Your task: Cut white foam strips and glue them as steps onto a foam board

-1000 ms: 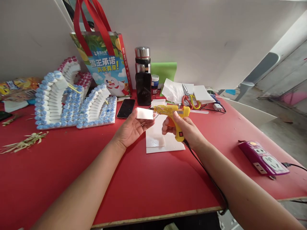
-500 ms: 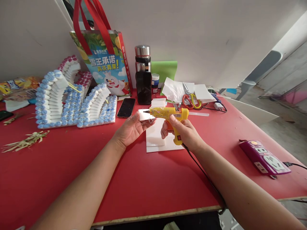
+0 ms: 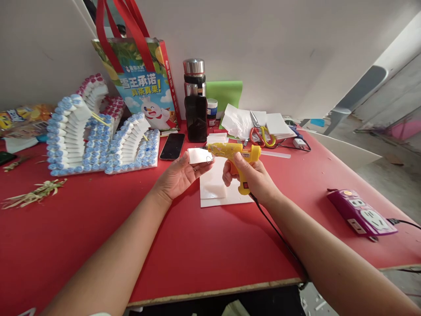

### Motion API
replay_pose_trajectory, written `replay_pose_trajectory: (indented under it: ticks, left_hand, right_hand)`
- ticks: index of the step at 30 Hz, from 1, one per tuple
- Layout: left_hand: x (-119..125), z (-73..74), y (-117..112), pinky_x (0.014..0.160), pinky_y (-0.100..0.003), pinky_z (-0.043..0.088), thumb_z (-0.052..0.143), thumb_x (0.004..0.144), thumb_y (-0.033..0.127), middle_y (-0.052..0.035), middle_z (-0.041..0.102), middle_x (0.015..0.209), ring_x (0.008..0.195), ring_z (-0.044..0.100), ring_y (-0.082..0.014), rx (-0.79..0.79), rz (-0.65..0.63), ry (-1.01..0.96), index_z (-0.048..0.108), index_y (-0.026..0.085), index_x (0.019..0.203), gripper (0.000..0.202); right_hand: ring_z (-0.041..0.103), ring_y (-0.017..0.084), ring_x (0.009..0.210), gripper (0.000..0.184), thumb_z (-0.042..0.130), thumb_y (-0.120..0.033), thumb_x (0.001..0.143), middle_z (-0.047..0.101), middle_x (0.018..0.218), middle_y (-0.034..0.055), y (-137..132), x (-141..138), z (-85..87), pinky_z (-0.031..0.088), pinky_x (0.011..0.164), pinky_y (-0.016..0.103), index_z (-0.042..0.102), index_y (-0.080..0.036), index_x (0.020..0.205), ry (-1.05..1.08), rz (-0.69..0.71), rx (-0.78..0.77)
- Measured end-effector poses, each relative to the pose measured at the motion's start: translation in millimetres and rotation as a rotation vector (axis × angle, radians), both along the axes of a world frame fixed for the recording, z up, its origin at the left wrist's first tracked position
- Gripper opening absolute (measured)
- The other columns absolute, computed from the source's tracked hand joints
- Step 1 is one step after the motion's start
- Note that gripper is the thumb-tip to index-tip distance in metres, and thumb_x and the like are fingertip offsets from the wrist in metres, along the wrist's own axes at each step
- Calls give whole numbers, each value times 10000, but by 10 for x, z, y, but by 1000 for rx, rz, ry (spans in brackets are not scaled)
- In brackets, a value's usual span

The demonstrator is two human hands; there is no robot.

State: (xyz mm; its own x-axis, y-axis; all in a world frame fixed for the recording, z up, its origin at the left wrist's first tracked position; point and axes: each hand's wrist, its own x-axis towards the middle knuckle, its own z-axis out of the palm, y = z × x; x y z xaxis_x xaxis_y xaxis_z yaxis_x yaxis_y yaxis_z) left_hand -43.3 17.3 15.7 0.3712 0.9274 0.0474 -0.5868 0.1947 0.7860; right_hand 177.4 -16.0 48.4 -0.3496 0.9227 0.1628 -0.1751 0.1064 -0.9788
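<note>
Now left hand [image 3: 179, 176] pinches one foam piece [image 3: 197, 155]; right hand [image 3: 255, 179] grips one glue gun [image 3: 230, 150].

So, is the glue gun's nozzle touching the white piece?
Cannot tell. Head view: the glue gun nozzle overlaps the white piece at its right edge; neither gap nor contact shows.

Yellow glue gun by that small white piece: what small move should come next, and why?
Probably squeeze the trigger: the right hand holds the yellow plastic glue gun, nozzle at the edge of the small white foam rectangle held in the left hand.
</note>
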Motion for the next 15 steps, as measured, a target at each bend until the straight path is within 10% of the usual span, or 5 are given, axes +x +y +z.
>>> replay_pose_trajectory:
  ticks: [15]
  left_hand:
    - [-23,75,3,1107,-435,506,633,919,498,-215,722,1245,1161,698,-316,-79,74,-83,698,56,1208,532]
  right_hand:
    - [622,205,709,521,566,-674,931,639,691,56,-14,11,-26,519,652,351,659,-216,702,-114,-101,25]
